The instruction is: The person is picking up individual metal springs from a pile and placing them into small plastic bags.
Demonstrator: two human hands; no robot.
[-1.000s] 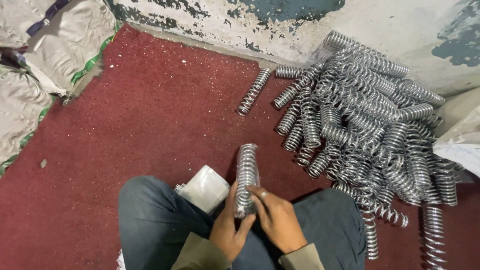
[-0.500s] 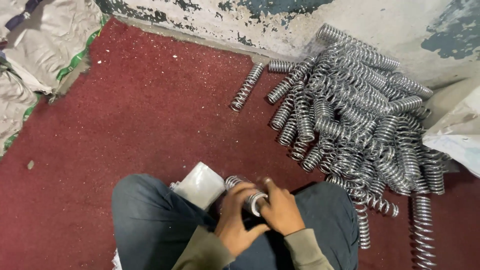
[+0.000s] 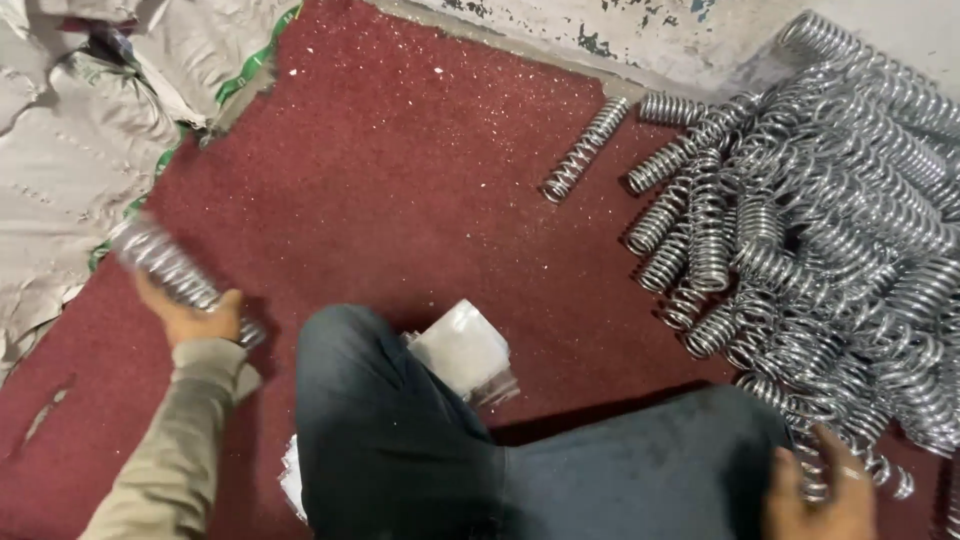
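The metal coil spring (image 3: 170,268) lay slantwise in the left hand (image 3: 195,318), its long axis running from upper left down to lower right, blurred, low over the red carpet floor (image 3: 400,200) beside the grey sacks (image 3: 70,170). That hand was clenched around its lower half, the sleeved arm stretched out leftward. The right hand (image 3: 825,490) rested, fingers spread, on the near edge of the spring pile (image 3: 830,220), past the raised knee (image 3: 380,420); whether it gripped one could not be told.

Left hand (image 3: 190,318) w/ blurred coil spring (image 3: 170,268) over red floor (image 3: 400,200); right hand (image 3: 815,495) at spring pile (image 3: 830,220).
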